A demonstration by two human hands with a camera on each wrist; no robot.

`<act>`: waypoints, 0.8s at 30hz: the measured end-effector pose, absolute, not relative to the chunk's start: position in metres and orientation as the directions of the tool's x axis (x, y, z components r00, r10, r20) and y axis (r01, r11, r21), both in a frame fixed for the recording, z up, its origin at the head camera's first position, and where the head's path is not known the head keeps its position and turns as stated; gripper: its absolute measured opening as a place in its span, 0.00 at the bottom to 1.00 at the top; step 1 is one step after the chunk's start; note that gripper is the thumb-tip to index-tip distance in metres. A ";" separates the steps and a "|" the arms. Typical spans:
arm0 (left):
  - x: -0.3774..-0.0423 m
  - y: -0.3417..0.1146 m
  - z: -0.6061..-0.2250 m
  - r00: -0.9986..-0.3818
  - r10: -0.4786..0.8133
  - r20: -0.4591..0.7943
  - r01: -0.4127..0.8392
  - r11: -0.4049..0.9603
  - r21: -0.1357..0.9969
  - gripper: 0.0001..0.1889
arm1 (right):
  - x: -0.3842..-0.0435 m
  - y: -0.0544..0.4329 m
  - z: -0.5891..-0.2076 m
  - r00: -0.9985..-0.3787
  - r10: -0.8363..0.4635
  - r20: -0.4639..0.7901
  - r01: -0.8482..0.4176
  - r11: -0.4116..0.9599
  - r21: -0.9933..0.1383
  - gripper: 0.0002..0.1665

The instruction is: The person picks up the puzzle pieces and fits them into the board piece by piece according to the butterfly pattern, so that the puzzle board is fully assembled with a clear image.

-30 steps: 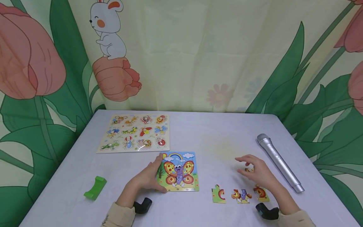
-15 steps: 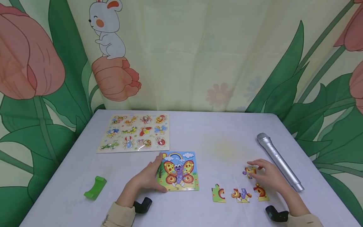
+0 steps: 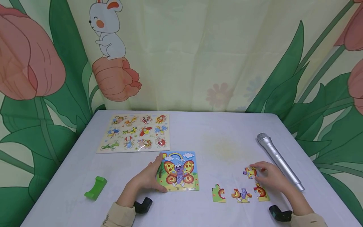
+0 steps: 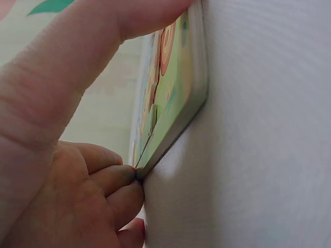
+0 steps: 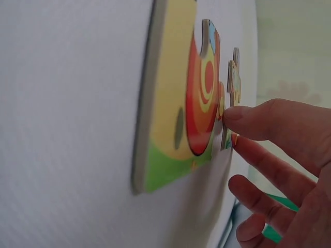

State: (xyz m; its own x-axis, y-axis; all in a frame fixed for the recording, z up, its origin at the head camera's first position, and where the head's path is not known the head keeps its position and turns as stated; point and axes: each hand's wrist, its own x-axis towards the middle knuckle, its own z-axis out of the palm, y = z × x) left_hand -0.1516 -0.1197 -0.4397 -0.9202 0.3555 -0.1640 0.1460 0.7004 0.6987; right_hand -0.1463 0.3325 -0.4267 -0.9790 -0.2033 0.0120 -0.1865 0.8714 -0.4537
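My left hand [image 3: 147,175] holds the left side of a square butterfly puzzle board [image 3: 181,176], thumb at the near edge and fingers along the far-left side. In the left wrist view, the fingertips [image 4: 132,178] meet the board's corner. At the right, my right hand [image 3: 270,176] pinches the right edge of a loose puzzle piece [image 3: 249,172] between thumb and index finger; the other fingers are loosely bent. Nearer the front lie three more pieces: a green one [image 3: 217,193], a purple-and-orange one [image 3: 241,195] and a red-spiral one [image 3: 261,193].
A pale insect peg puzzle [image 3: 136,132] lies at the back left, its front edge close behind the butterfly board. A silver microphone [image 3: 280,162] stretches diagonally beside my right hand. A green curved block [image 3: 95,188] sits at the left on the white table [image 3: 198,129].
My right hand has moved right and toward the front, its spread fingers drawing in on the piece, which now shows more fully. The left hand and board stay put.
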 end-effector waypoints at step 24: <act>-0.151 -0.120 -0.440 -0.922 0.343 -0.178 0.124 0.699 0.704 0.67 | -0.148 0.335 -0.421 -0.972 -0.230 -0.042 -0.190 0.882 -0.432 0.23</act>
